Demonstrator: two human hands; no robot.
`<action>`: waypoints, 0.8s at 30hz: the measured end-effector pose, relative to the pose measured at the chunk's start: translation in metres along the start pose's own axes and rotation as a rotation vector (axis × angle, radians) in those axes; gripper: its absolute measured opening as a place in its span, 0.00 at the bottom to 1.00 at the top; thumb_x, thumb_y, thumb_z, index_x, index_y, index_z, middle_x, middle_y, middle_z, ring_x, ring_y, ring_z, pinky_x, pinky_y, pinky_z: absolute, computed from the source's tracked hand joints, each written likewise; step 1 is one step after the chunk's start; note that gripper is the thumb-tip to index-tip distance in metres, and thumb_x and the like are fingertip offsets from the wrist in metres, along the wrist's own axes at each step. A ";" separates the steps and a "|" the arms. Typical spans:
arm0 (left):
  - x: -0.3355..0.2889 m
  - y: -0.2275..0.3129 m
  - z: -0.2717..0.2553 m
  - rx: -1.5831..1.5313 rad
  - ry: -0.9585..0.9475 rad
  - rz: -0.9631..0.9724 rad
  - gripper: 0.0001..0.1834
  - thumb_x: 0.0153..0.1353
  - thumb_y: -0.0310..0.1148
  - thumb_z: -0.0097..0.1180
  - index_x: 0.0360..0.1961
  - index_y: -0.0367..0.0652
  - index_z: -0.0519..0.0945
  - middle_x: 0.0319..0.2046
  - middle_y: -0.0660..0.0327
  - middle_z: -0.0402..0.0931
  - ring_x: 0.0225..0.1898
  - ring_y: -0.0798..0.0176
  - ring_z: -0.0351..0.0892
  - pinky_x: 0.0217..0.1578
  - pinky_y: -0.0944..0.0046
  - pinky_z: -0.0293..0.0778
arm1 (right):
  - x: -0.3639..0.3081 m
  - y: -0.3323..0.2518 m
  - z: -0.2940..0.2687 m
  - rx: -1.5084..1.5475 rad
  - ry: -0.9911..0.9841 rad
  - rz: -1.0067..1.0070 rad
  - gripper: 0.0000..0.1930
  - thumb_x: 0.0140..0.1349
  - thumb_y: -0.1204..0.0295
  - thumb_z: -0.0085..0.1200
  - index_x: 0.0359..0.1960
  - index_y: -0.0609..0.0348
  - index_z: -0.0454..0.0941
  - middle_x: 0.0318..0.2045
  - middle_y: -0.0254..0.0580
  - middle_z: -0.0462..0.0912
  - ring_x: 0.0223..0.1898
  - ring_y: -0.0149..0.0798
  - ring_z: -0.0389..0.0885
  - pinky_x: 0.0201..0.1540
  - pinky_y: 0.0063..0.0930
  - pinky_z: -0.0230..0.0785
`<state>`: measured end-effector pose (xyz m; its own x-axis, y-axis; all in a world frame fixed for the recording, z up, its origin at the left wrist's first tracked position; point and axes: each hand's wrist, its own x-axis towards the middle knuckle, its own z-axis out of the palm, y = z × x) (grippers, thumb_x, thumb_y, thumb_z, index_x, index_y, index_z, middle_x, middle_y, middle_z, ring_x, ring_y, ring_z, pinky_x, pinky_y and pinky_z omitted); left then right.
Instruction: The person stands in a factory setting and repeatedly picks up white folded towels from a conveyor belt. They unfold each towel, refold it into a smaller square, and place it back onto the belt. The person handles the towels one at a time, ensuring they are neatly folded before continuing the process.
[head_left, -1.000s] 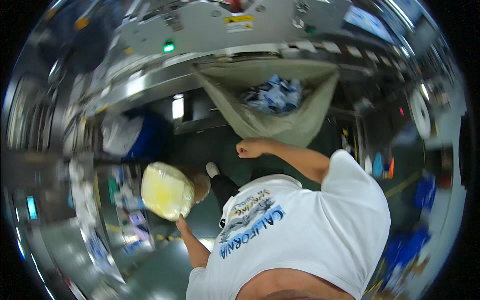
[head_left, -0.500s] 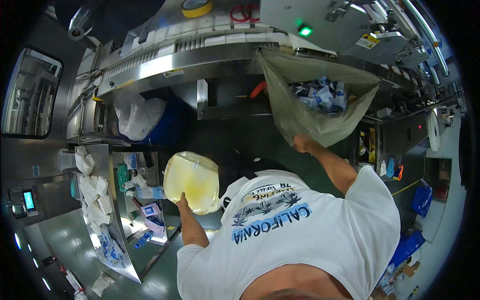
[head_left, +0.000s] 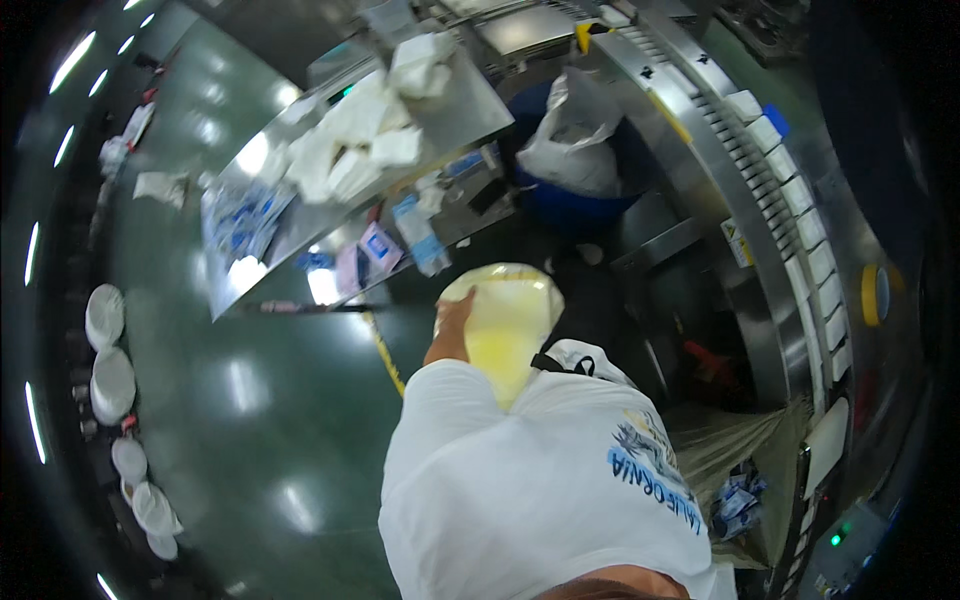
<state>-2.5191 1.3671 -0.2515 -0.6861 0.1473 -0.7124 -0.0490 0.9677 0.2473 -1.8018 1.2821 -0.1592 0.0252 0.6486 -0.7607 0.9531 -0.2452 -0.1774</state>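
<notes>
My left hand (head_left: 455,316) grips the left edge of a thick, rounded, pale yellow package (head_left: 510,315) in shiny clear plastic film. The thumb side rests on its face; the other fingers are hidden behind it. The package is held in front of my body, its lower end against my white shirt. What is inside the film cannot be made out. My right hand is out of view. At the lower right a big beige sack (head_left: 765,440) hangs open beside the machine, with blue and white packets (head_left: 738,500) inside.
A steel table (head_left: 480,95) ahead left bears white cloth-like pieces (head_left: 350,135) and blue-white packets (head_left: 245,215); a lower shelf holds small items. A blue bin (head_left: 570,200) with a white plastic liner stands beyond. A conveyor (head_left: 740,150) with white boxes curves along the right.
My view and body have turned left, toward the table and open floor. The package has stayed in my left hand. My right hand, earlier on the beige sack's edge, has left view.
</notes>
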 end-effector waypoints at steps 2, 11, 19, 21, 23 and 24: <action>0.020 0.004 -0.015 -0.031 -0.031 0.049 0.78 0.43 0.81 0.63 0.80 0.39 0.44 0.77 0.38 0.51 0.74 0.31 0.62 0.73 0.36 0.57 | 0.028 -0.054 -0.041 0.011 0.050 -0.071 0.19 0.72 0.61 0.54 0.52 0.63 0.83 0.52 0.65 0.83 0.55 0.60 0.82 0.58 0.51 0.75; 0.017 0.140 -0.032 0.240 -0.361 0.268 0.60 0.51 0.72 0.60 0.71 0.38 0.52 0.68 0.38 0.59 0.66 0.31 0.67 0.66 0.37 0.62 | 0.136 -0.254 -0.214 0.024 0.072 -0.014 0.18 0.69 0.59 0.53 0.49 0.60 0.83 0.52 0.58 0.85 0.55 0.62 0.82 0.58 0.56 0.76; 0.049 0.185 0.017 0.515 -0.597 0.500 0.45 0.58 0.63 0.57 0.63 0.38 0.60 0.60 0.39 0.66 0.60 0.31 0.71 0.59 0.38 0.66 | 0.155 -0.280 -0.172 0.166 0.262 -0.075 0.14 0.62 0.68 0.56 0.41 0.64 0.88 0.44 0.63 0.88 0.49 0.64 0.87 0.51 0.57 0.81; 0.053 0.195 0.034 0.598 -0.643 0.551 0.42 0.60 0.61 0.56 0.61 0.38 0.62 0.58 0.39 0.68 0.59 0.32 0.72 0.58 0.38 0.66 | 0.183 -0.280 -0.127 0.252 0.333 -0.017 0.15 0.60 0.68 0.55 0.40 0.66 0.87 0.42 0.64 0.88 0.48 0.64 0.88 0.49 0.58 0.81; 0.061 0.201 0.048 0.676 -0.659 0.599 0.38 0.62 0.59 0.55 0.59 0.38 0.64 0.56 0.39 0.70 0.57 0.32 0.73 0.56 0.38 0.67 | 0.179 -0.287 -0.113 0.287 0.339 -0.009 0.15 0.67 0.64 0.56 0.48 0.62 0.83 0.45 0.60 0.88 0.48 0.62 0.87 0.49 0.56 0.80; 0.064 0.205 0.049 0.723 -0.670 0.621 0.36 0.62 0.58 0.55 0.58 0.37 0.65 0.55 0.39 0.70 0.56 0.32 0.73 0.55 0.38 0.68 | 0.178 -0.296 -0.097 0.295 0.336 0.008 0.15 0.67 0.64 0.57 0.48 0.62 0.83 0.45 0.60 0.88 0.48 0.62 0.87 0.49 0.56 0.81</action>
<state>-2.5373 1.5847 -0.2787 0.0845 0.5065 -0.8581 0.7346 0.5501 0.3971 -2.0506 1.5403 -0.1814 0.1749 0.8320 -0.5265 0.8268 -0.4145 -0.3803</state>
